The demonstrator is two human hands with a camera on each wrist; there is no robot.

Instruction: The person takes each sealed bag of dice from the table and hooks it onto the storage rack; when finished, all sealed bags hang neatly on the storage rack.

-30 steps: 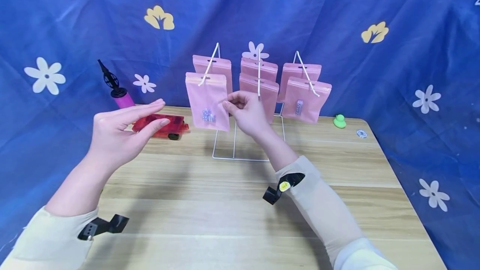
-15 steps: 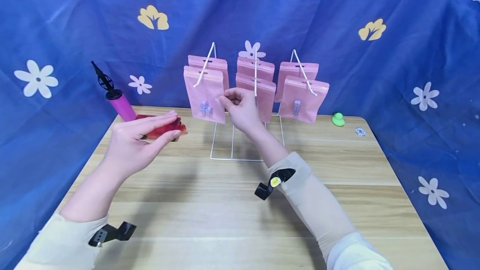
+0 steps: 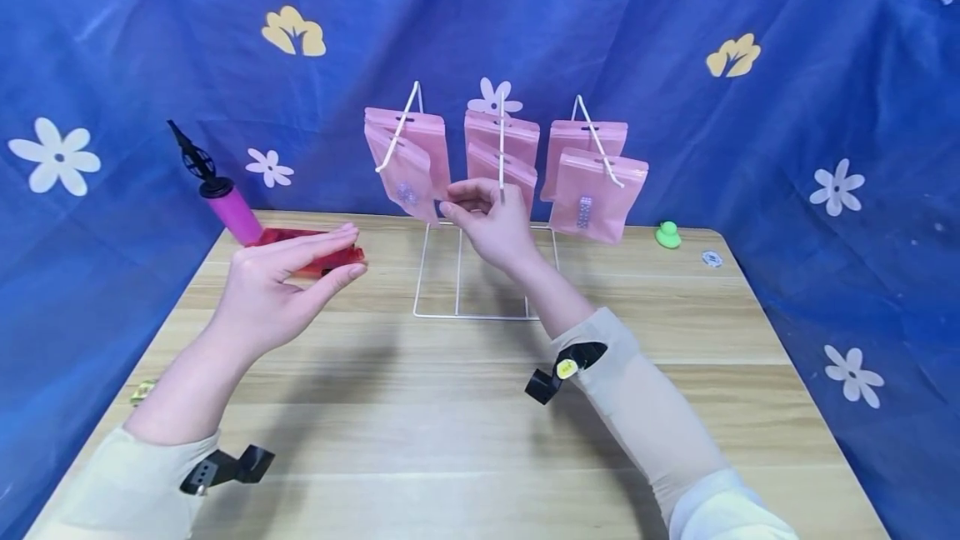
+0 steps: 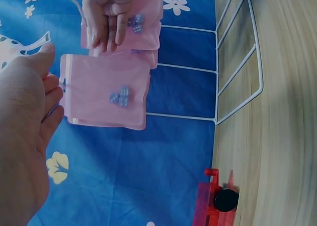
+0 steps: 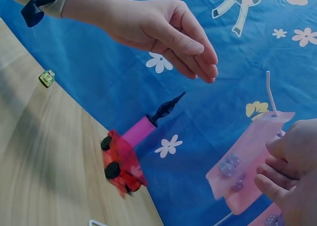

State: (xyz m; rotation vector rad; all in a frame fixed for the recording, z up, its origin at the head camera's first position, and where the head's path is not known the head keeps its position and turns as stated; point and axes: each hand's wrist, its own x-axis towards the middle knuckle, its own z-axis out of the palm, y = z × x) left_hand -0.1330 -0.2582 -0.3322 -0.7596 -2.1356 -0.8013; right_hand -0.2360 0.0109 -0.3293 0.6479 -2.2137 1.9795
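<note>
Pink zip bags hang on the hooks of a white wire display rack [image 3: 476, 317]. The front bag [image 3: 408, 177] on the left hook is turned at an angle, with bluish dotted dice [image 4: 120, 96] visible through it. My right hand [image 3: 491, 219] is at that bag's right edge, fingers loosely bent, thumb and index finger apart. Whether a fingertip touches the bag cannot be told. My left hand [image 3: 273, 294] is held up in the air left of the rack, fingers straight, thumb apart, nothing between them. Another front bag [image 3: 597, 194] with dice hangs on the right hook.
A red toy vehicle [image 5: 124, 161] and a pink balloon pump [image 3: 236, 213] stand behind my left hand. A green duck [image 3: 667, 234] and a poker chip [image 3: 712, 258] lie at the table's right. A small yellow-green toy [image 3: 142, 392] sits near the left edge.
The front left bag has gone from facing forward to hanging turned at an angle. My left hand has moved right, towards the rack. The right hand has stayed beside the bag.
</note>
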